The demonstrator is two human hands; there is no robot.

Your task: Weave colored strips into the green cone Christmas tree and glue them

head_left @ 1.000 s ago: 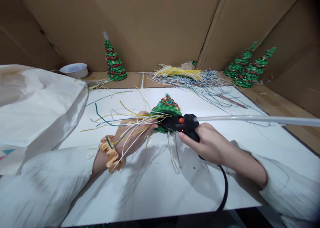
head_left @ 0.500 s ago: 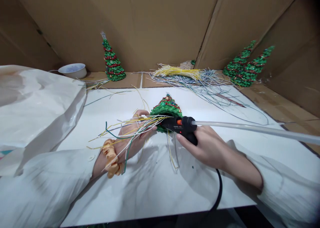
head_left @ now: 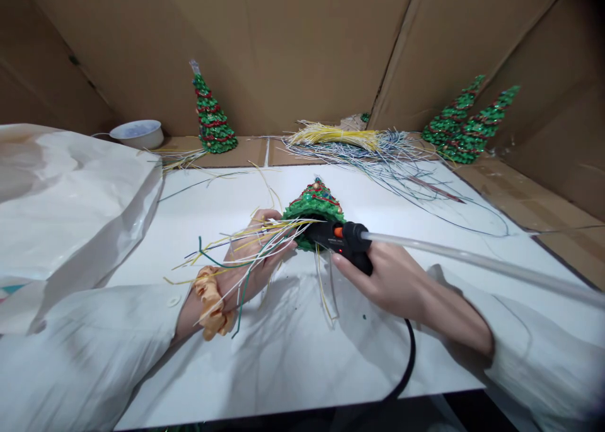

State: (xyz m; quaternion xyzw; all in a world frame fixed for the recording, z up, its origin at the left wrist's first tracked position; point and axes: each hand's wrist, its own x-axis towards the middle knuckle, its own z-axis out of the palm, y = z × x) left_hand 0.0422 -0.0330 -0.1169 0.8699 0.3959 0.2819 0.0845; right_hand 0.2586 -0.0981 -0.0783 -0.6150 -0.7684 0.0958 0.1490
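Observation:
A small green Christmas tree [head_left: 316,200] with red garland and gold beads lies tipped on the table, its hollow base facing me. My left hand [head_left: 258,246] grips it at the left side of the base. White, yellow and green wires [head_left: 246,255] come out of the base and spread over that hand and wrist. In my right hand [head_left: 394,277] is a black glue gun [head_left: 347,246], its front end inside the hollow base and its tip hidden. A long clear glue stick [head_left: 454,255] sticks out of its back, and a small red light shows on its body.
One decorated tree [head_left: 212,120] stands at the back left by a white bowl [head_left: 137,132]; two more trees [head_left: 477,126] stand at the back right. A wire bundle [head_left: 335,139] lies at the back. White plastic sheeting [head_left: 70,198] covers the left; the gun's black cord [head_left: 409,362] hangs over the front edge.
The rear end of the glue stick has swung down a little as the gun tilted slightly. The wires over my left wrist have shifted slightly; both hands keep their hold.

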